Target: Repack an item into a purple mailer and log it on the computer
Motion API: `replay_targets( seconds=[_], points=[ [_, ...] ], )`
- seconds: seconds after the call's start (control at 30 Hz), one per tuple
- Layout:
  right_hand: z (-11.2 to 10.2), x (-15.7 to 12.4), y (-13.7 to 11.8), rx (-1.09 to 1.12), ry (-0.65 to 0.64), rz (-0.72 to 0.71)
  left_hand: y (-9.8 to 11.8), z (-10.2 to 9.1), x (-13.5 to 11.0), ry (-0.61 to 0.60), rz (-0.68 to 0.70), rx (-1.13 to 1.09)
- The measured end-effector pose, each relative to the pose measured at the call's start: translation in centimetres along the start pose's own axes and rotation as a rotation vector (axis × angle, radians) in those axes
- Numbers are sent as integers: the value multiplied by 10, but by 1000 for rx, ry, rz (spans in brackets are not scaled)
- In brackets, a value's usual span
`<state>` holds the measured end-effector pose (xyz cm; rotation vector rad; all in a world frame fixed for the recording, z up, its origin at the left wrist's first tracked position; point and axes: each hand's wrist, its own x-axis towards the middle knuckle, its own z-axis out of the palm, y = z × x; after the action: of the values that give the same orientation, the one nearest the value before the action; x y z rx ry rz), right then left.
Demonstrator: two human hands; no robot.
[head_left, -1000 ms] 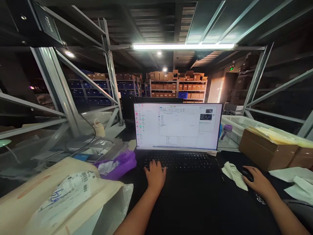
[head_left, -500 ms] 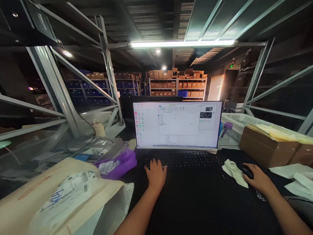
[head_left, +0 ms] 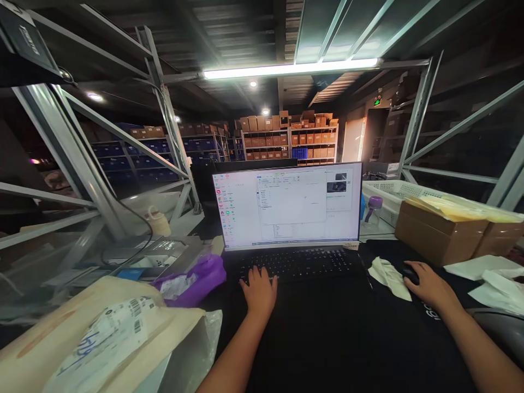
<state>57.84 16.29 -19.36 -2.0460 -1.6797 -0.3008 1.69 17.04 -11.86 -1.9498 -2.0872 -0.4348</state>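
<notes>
My left hand (head_left: pixel 260 292) lies with spread fingers on the left front part of a black keyboard (head_left: pixel 305 264). My right hand (head_left: pixel 430 288) rests over a dark computer mouse (head_left: pixel 410 273), its fingers curved round it. Behind the keyboard stands a lit monitor (head_left: pixel 241 218) with icons down its left side and several open windows. A crumpled piece of white paper (head_left: pixel 388 277) lies on the black desk mat (head_left: pixel 327 333), just left of the mouse. Under my left palm the keyboard's edge is partly hidden.
At the left are a large beige parcel bag (head_left: pixel 172 327) with a label and a purple plastic bag (head_left: pixel 200 281). On the right stand a cardboard box (head_left: pixel 438 232), a white plastic basket (head_left: pixel 385 191) and a purple-capped bottle (head_left: pixel 373 207). More papers (head_left: pixel 501 289) lie near my right forearm.
The view has turned slightly, so the surroundings sit a little further left and tilted. Both hands keep their places on the keyboard and mouse.
</notes>
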Motion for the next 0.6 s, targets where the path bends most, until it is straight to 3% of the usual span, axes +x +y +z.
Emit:
replay_targets(
  seconds=[0.6],
  points=[
    [-24,-6,-26,7,-24,74,0,0,0,5,-4,23]
  ],
)
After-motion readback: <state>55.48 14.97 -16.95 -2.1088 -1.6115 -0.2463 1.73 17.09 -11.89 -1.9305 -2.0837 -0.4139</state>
